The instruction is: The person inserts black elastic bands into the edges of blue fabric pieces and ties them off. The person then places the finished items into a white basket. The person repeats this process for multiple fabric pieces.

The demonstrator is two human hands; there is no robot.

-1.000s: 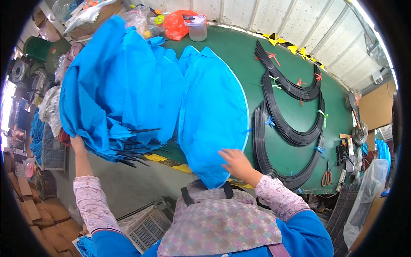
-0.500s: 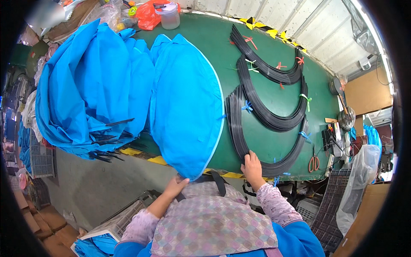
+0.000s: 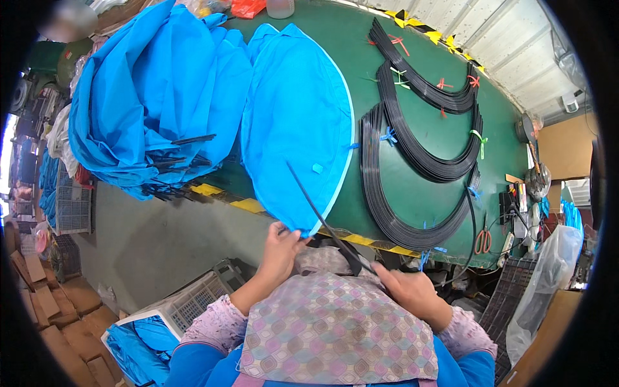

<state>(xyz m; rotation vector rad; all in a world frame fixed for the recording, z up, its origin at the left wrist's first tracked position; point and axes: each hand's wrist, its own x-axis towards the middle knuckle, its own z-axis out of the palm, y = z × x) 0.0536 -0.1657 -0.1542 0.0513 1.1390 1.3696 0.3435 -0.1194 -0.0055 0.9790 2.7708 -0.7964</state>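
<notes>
A flat, pointed blue fabric piece [image 3: 293,116] with a pale edging lies before me, its near tip at the table's front edge. My left hand [image 3: 280,253] pinches that tip between thumb and fingers. In my right hand [image 3: 407,289], at the front of my apron, is a long thin black strip [image 3: 309,201]. One end of the strip slants up over the blue fabric; its other part seems to bend round on the right and rise past the table edge. Curved bundles of black strips [image 3: 403,235], tied with coloured ties, lie right of the fabric.
A heap of blue fabric [image 3: 155,97] with black strip ends poking out fills the left of the green table [image 3: 322,29]. Orange-handled scissors [image 3: 483,240] lie at the right. A white crate [image 3: 187,306] with blue fabric stands below left. Yellow-black tape marks the table edge.
My right hand has left the nearest bundle and come back toward my body with one black strip. My left hand still holds the fabric tip. The view has shifted slightly.
</notes>
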